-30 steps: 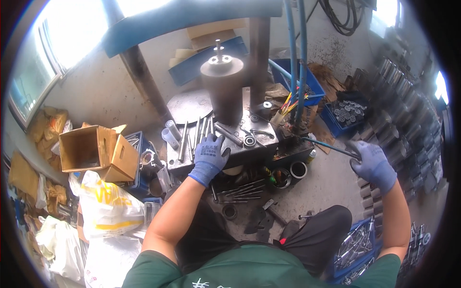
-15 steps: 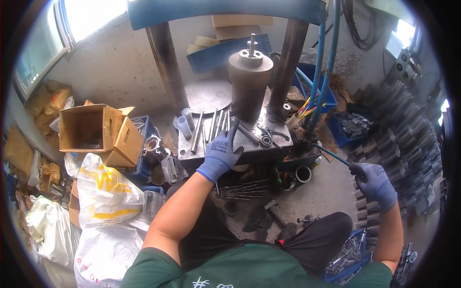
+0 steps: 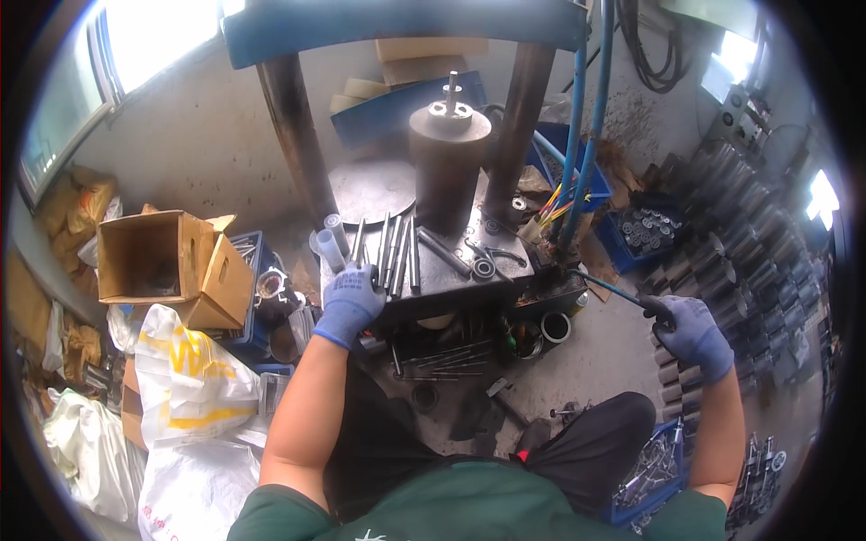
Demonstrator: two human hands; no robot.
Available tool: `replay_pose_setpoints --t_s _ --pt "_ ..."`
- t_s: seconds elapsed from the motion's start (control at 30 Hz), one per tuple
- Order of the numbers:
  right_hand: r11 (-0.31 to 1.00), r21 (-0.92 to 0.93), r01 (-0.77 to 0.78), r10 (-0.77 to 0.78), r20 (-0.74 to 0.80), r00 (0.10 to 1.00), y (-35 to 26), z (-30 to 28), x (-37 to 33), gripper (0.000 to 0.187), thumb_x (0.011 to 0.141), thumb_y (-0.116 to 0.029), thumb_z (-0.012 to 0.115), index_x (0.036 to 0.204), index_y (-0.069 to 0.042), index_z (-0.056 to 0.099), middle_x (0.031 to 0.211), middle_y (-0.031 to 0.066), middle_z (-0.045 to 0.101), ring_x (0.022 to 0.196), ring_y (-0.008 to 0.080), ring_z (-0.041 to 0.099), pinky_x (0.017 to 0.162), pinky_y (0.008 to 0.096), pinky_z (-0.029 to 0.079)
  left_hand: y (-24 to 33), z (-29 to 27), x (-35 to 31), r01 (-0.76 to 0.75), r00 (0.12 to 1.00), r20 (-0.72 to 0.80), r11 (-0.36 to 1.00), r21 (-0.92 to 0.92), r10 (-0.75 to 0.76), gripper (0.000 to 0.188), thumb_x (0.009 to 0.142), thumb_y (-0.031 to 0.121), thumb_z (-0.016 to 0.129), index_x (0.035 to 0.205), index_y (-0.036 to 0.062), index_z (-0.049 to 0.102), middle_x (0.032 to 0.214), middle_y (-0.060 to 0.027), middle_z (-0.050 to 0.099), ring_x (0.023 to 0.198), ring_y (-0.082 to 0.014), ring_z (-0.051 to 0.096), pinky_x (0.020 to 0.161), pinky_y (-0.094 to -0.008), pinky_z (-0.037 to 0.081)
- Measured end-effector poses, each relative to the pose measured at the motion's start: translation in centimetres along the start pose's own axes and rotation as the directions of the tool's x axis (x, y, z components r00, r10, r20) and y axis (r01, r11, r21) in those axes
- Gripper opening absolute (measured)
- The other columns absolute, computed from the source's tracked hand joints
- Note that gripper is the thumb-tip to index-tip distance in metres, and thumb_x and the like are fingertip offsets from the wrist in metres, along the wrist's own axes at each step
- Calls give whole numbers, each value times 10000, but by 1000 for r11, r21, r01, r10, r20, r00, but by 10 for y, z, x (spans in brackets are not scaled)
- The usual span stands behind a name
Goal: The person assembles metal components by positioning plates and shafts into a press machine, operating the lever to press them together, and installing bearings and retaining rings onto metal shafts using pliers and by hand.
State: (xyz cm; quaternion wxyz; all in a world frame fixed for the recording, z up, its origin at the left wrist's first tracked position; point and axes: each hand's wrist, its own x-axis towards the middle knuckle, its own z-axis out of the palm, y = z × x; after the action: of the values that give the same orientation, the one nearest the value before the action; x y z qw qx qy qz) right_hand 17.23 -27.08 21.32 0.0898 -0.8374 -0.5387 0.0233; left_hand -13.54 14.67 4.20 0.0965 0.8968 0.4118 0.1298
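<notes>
My left hand [image 3: 352, 296], in a blue-grey glove, is at the front left of the metal work table [image 3: 433, 302]. Its fingers are closed on the near end of a metal rod [image 3: 359, 242], the leftmost of several rods [image 3: 397, 254] lying side by side. Two translucent plastic tubes [image 3: 331, 245] stand just left of it. My right hand [image 3: 693, 335], gloved alike, is wrapped around the black grip of a long lever [image 3: 618, 290] at the right of the press. A thick grey cylinder [image 3: 448, 162] stands upright on the table with a slim shaft on top.
Steel posts [image 3: 296, 135] carry a blue crossbeam [image 3: 406, 32]. A cardboard box [image 3: 180, 261] and white sacks [image 3: 194, 379] are at left. Stacked metal cylinders [image 3: 740, 243] fill the right. A ring-shaped part [image 3: 483, 269] sits on the table; a hammer [image 3: 507, 401] lies on the floor.
My left hand has moved left from the middle rods to the leftmost rod and closed on it. My right hand stays on the lever. The whole view has shifted slightly.
</notes>
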Motion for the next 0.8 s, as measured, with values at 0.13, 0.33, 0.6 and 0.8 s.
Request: replay_pose_setpoints --t_s 0.13,0.33,0.6,0.8 --pt "994 -113 -5 6 8 1000 -3 -1 -1 440 832 -92 668 1269 -50 697 1134 192 738 1003 365 718 853 440 577 -3 -4 -8 7 993 120 998 58 -14 531 844 373 732 1288 94 652 1238 -211 675 1158 -401 668 1003 -503 533" --pt "981 151 -118 158 -283 946 0 12 4 422 877 -129 713 1271 16 673 1100 204 733 976 308 744 886 378 585 -7 7 -11 -9 995 97 995 102 -1 541 809 352 802 1247 78 643 1179 -214 677 1139 -396 671 950 -490 555" --pt "984 170 46 94 -725 682 38 8 48 370 923 -111 708 1276 -1 687 1084 182 748 997 276 750 909 359 566 -19 24 -4 -34 999 13 997 62 34 498 813 364 826 1178 77 649 1130 -178 691 1068 -375 691 903 -478 559" --pt "982 187 28 115 -708 696 49 -10 84 356 928 -133 707 1251 14 693 1115 194 757 1035 285 752 928 364 563 -18 12 -3 79 997 27 990 -120 -77 376 835 235 756 1157 65 661 1066 -188 723 1028 -378 709 903 -475 559"
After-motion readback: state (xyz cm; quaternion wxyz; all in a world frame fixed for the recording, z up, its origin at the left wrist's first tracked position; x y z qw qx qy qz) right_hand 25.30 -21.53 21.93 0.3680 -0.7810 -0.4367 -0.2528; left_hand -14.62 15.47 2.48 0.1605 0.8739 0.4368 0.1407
